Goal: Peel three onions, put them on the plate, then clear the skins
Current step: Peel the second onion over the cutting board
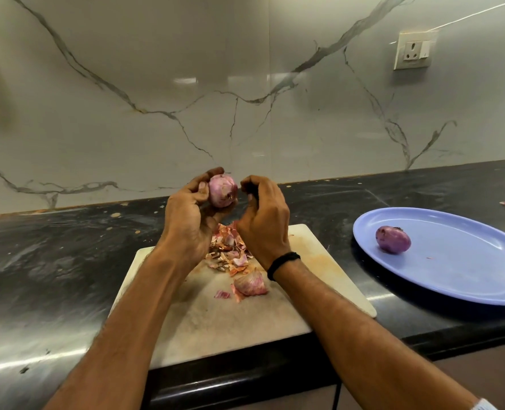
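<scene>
Above the far edge of the cutting board [215,315], which lies at the front edge of the desk [53,247], my left grip [192,214] curls round an onion [223,190] held in the air. My right grip [263,223] sits just beside it, fingers curled; whether it pinches any skin I cannot tell. Skins [230,250] lie heaped on the board. A second onion [392,239] rests on the blue plate [452,261] near the desk's right end.

Soft, even indoor light, fairly bright; shadows faint. Glare streaks lay on the counter [53,359] left & right of the board [215,321], w/ pale reflections on the wall [156,69] above it. Wide-angle bend tilted the socket [412,50] far up-right of the board. Focus mostly sharp.
</scene>
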